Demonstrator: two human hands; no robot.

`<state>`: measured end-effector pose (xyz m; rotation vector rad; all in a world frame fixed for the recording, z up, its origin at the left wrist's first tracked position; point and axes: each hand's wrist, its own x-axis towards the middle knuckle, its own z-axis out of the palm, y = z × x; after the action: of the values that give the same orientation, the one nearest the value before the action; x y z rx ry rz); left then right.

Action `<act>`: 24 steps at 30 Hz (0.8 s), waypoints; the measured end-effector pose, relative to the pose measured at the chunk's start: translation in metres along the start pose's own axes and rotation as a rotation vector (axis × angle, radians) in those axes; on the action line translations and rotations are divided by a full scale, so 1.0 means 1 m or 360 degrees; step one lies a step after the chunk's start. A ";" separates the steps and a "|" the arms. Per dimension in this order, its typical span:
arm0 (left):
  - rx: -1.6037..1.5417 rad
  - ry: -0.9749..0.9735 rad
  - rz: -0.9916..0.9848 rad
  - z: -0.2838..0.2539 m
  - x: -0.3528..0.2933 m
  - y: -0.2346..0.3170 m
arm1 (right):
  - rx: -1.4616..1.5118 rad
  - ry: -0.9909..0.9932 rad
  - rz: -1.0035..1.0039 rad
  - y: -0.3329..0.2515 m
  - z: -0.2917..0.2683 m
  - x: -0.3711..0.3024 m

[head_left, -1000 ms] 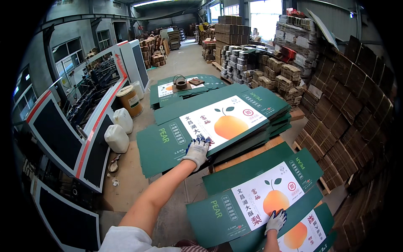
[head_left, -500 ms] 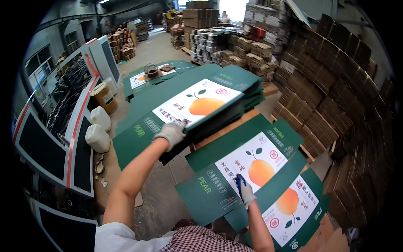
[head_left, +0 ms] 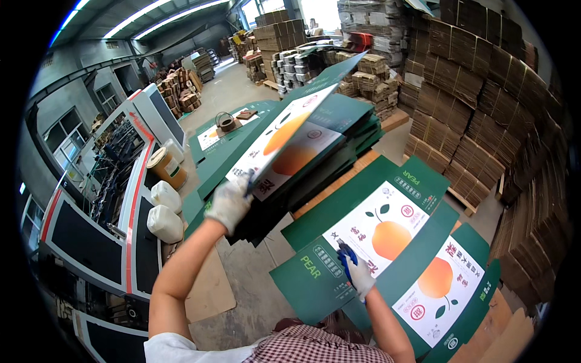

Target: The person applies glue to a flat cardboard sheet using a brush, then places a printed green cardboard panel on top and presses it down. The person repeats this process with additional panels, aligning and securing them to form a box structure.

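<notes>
My left hand (head_left: 229, 206), in a white glove with darker fingertips, grips the near edge of a printed green cardboard sheet (head_left: 266, 145) with an orange-coloured pear on a white panel. The sheet is tilted up off a stack of matching sheets (head_left: 348, 112), and its far end rises highest. To the right, my right hand (head_left: 358, 275), gloved white and blue, is over the white panel of another pear-printed cardboard sheet (head_left: 308, 272). Its fingers are drawn together around something dark that I cannot make out. A further pear-printed sheet (head_left: 469, 284) lies nearer, turned the other way round.
A grey machine (head_left: 85, 227) with red trim stands at left, beside white jugs (head_left: 164, 224) and a tan drum (head_left: 166, 168). Behind the stack, a round container (head_left: 225, 123) sits on more green sheets. Bundled brown cardboard (head_left: 457, 78) towers at right.
The top sheet, lying flat before, is now raised and tilted in my left hand. My right hand stays on the right-hand sheet. The view has shifted slightly.
</notes>
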<state>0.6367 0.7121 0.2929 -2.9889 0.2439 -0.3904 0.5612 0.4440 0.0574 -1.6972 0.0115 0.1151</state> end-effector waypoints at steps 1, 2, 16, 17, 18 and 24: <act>0.0060 -0.0012 0.0082 0.009 -0.013 0.020 | 0.0158 -0.0004 -0.0079 -0.006 0.003 0.002; 0.0125 -0.0036 0.0166 0.022 -0.028 0.039 | 0.0333 -0.0003 -0.0178 -0.019 0.008 0.001; -0.0429 -0.0481 0.1100 0.117 -0.130 0.208 | 0.1759 0.0627 0.0359 0.094 -0.050 -0.046; -0.0415 -0.0558 0.1077 0.124 -0.131 0.211 | 0.1871 0.0687 0.0394 0.100 -0.060 -0.052; -0.0392 -0.0629 0.1043 0.129 -0.131 0.212 | 0.1984 0.0739 0.0423 0.106 -0.067 -0.057; -0.0405 -0.0678 0.1044 0.161 -0.146 0.217 | 0.1603 0.0795 0.0448 0.134 -0.080 -0.071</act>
<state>0.5085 0.5406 0.0731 -2.8863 1.2399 0.3634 0.4865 0.3430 -0.0595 -0.6725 0.5870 -0.1015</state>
